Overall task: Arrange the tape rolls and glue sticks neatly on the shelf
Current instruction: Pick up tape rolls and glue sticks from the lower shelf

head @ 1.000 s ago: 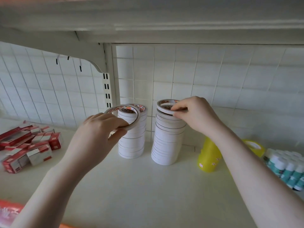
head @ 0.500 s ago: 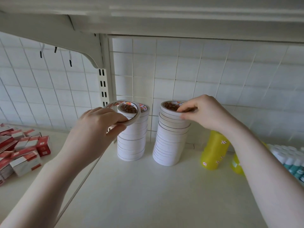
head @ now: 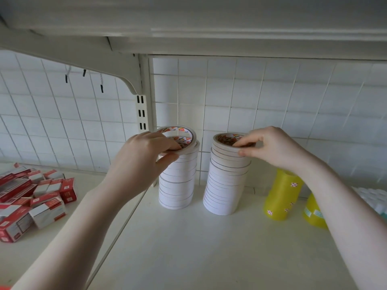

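Two stacks of thin white tape rolls stand on the white shelf [head: 209, 248] against the tiled back wall. My left hand [head: 142, 158] pinches a single tape roll [head: 184, 132], tilted, right on top of the left stack [head: 178, 185]. My right hand [head: 270, 149] pinches the top rolls of the right stack [head: 226, 185], fingers in the core and thumb on the outside. That stack leans slightly and its upper rolls sit offset. Glue sticks [head: 374, 197] with white caps show at the far right edge, mostly hidden by my right arm.
Two yellow bottles [head: 280, 195] stand right of the stacks, under my right forearm. A pile of red and white boxes [head: 31, 197] lies on the neighbouring shelf to the left. A shelf bracket and slotted upright [head: 142, 105] stand behind the left stack, with another shelf overhead.
My left hand has brought the single roll right and down onto the top of the left stack. My right hand stays on the top of the right stack. The view has shifted.
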### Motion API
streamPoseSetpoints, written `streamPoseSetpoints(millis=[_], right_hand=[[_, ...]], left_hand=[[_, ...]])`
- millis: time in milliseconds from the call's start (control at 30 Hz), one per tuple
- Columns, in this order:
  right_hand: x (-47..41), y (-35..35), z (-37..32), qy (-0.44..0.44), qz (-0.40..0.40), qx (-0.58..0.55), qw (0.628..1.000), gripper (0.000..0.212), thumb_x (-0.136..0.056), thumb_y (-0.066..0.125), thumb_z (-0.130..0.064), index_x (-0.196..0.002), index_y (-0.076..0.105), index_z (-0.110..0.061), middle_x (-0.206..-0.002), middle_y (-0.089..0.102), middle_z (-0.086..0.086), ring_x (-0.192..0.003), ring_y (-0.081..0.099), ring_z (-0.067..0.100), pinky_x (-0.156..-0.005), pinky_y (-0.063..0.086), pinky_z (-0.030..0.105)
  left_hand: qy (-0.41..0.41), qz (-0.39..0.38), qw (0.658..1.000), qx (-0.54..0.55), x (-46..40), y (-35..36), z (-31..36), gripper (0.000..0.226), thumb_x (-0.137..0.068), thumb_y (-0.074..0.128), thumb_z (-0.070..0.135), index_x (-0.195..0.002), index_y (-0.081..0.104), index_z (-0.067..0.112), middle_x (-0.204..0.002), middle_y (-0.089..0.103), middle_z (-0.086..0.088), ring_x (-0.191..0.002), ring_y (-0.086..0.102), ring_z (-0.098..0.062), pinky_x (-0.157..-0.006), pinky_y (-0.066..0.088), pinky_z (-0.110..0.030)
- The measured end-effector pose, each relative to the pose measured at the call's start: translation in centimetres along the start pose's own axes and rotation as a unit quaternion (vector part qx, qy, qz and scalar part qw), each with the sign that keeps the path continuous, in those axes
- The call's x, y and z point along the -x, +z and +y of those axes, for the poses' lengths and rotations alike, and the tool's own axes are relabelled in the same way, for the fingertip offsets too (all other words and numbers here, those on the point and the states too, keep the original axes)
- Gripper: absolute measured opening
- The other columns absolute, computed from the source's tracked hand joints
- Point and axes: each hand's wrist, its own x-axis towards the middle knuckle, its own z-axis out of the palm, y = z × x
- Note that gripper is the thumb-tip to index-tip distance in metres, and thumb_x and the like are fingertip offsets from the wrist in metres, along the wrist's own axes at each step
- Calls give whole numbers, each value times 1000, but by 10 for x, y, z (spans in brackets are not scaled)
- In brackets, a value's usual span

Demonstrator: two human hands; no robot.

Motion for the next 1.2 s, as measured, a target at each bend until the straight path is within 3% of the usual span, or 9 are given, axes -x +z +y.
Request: streamPoseSetpoints(millis=[100, 233, 333, 500, 733, 900, 1100, 1200], right_hand=[[11, 7, 2, -30, 86, 36, 995, 25, -80, 72, -19, -104, 72, -21, -97, 64, -10, -96, 54, 7, -85, 36, 11], [34, 15, 6, -73, 222, 81, 969, 11, -83, 69, -16, -94, 72, -16, -91, 65, -6, -90, 55, 12, -78, 36, 16], [53, 25, 8, -68, 264, 105, 956, 10, -85, 62, -20, -86, 70, -15, -83, 64, -5, -79, 53, 11, -71, 38, 23], [72, 46, 7, -68, 270, 112, 954, 23, -84, 51, -29, -77, 68, -16, -76, 63, -6, -74, 52, 10, -64, 39, 26], [89, 71, 18, -26, 246, 107, 963, 10, -79, 60, -19, -73, 67, -17, -71, 61, -8, -68, 56, 12, -62, 41, 27], [95, 91, 30, 32, 216, 122, 968, 16, -74, 75, -9, -70, 65, -20, -65, 57, -8, -61, 53, 12, -53, 40, 24], [96, 108, 37, 90, 176, 116, 973, 17, -75, 74, -11, -68, 64, -23, -61, 48, -15, -59, 43, 9, -50, 32, 19], [97, 111, 38, 96, 146, 109, 979, 14, -78, 70, -11, -71, 66, -22, -65, 56, -13, -61, 46, 8, -53, 35, 20]], left_hand=[[7, -9, 1000, -1, -9, -1, -1, 24, -76, 56, 26, -91, 74, 19, -78, 68, 0, -74, 61, -25, -65, 50, -36], [-12, -32, 999, -10, -25, 6, -3, 17, -85, 62, 27, -96, 74, 21, -88, 69, -1, -83, 61, -26, -70, 48, -35], [-34, -67, 997, -10, -35, 12, -7, 18, -87, 59, 31, -96, 73, 25, -89, 68, 0, -85, 60, -24, -73, 49, -38], [-58, -109, 992, -24, -44, 18, -12, 16, -87, 60, 30, -98, 71, 29, -89, 65, 4, -85, 59, -18, -74, 48, -34], [-65, -138, 988, -32, -46, 28, -17, 22, -86, 63, 29, -107, 69, 29, -97, 66, 6, -92, 59, -18, -77, 46, -32], [-68, -160, 985, 2, -49, 28, -19, 16, -86, 64, 27, -100, 71, 29, -92, 67, 9, -86, 59, -14, -79, 49, -34], [-61, -193, 979, 11, -51, 26, -23, 9, -82, 61, 39, -81, 69, 33, -77, 62, 10, -77, 57, -14, -70, 49, -29], [-74, -205, 975, 33, -54, 24, -24, 16, -78, 62, 45, -76, 69, 31, -78, 65, 10, -78, 60, -9, -71, 49, -27]])
